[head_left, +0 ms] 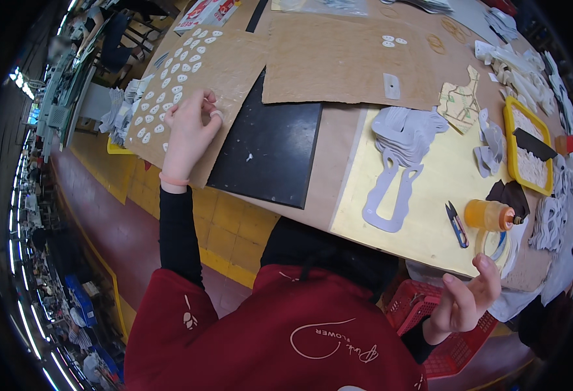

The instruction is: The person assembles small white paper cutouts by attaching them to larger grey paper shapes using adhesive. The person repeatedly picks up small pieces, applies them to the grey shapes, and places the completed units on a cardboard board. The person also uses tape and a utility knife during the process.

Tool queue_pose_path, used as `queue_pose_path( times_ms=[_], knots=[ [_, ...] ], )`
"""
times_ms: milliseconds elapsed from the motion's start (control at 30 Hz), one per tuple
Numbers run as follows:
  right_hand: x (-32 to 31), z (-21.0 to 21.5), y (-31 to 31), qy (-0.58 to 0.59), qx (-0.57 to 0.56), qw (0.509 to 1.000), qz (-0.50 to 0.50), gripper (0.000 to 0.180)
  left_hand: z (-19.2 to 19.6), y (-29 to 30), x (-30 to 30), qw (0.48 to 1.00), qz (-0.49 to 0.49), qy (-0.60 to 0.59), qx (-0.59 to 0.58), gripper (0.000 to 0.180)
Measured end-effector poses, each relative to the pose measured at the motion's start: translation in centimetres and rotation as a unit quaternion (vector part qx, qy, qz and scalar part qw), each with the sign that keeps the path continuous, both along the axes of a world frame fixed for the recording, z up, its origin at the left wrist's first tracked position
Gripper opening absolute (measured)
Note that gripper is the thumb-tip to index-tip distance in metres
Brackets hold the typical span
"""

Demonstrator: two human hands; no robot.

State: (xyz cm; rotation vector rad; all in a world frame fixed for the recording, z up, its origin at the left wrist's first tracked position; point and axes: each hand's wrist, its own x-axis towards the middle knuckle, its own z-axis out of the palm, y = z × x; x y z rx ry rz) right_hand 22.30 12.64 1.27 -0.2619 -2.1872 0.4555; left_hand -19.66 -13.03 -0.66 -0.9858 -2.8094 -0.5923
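Note:
My left hand (191,127) reaches far out over a brown paper sheet (234,72) covered with several small white oval pieces (169,83). Its fingertips pinch one small white piece (216,115) near the sheet's middle. My right hand (467,300) hovers off the table's near edge, fingers spread and holding nothing, just above a red plastic basket (452,355). An orange squeeze bottle (488,215) and small blue snips (456,223) lie on the yellow mat (430,195) close to that hand.
A black mat (270,153) lies between the brown sheet and the yellow mat. A stack of grey cut shapes (404,140) rests on the yellow mat. A yellow tray (527,146) with pale pieces and piles of white parts (521,72) stand at the right.

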Motion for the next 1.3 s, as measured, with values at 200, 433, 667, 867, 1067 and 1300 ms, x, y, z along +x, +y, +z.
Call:
queue_pose_path(
  times_ms=[200, 433, 667, 867, 1067, 1300],
  knots=[
    [-0.7, -0.4, -0.6, -0.025, -0.047, 0.998, 0.022, 0.036, -0.3, 1.0, 0.8, 0.995, 0.006, -0.009, 0.096, 0.021],
    [-1.6, -0.3, -1.0, -0.055, -0.069, 0.995, 0.055, 0.037, 0.9, 1.9, 1.7, 0.954, 0.007, -0.095, 0.285, 0.020],
    [-5.3, -0.2, -2.8, -0.040, -0.379, 0.923, 0.042, 0.022, 0.9, 7.9, 12.3, 0.759, -0.088, -0.449, 0.463, 0.026],
    [-7.7, -2.3, -2.8, -0.066, -0.448, 0.892, 0.002, 0.021, -1.5, 13.6, 21.1, 0.714, -0.102, -0.551, 0.419, 0.032],
    [-6.5, -4.1, -2.8, -0.044, -0.506, 0.861, -0.032, 0.012, -2.5, 14.6, 24.0, 0.733, -0.127, -0.547, 0.384, 0.029],
    [-4.8, -4.5, -0.7, -0.007, -0.509, 0.857, -0.076, 0.008, -4.0, 15.3, 22.8, 0.868, -0.238, -0.322, 0.295, 0.036]
  ],
)
